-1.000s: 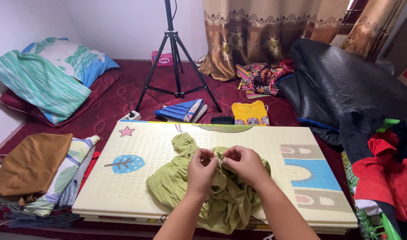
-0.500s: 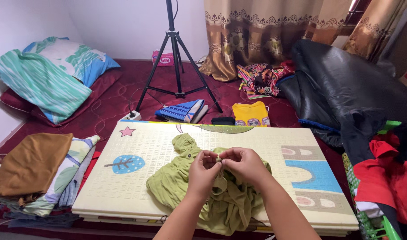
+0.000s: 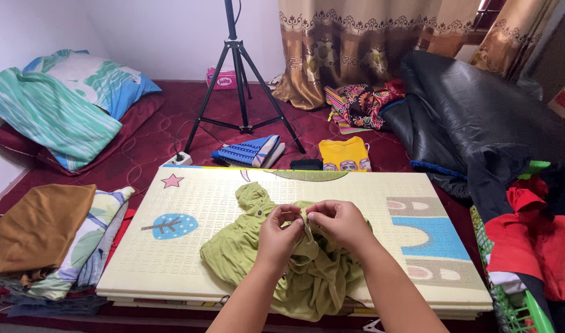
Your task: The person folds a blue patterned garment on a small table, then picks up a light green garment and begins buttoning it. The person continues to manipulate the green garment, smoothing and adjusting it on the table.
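Green crumpled garment [image 3: 257, 246] lies under and between the left hand [image 3: 276, 237] and right hand [image 3: 339, 223], both pinching its fabric together.

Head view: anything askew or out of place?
Nothing damaged or spilled. The olive-green garment lies bunched on the foam play mat, both hands pinching one fold. Its lower edge hangs over the mat's near edge.

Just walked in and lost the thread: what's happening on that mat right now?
A person has both hands on a crumpled green garment lying on a foam play mat. The left hand and right hand pinch a bit of its fabric between the fingertips. A stack of folded clothes sits left of the mat.
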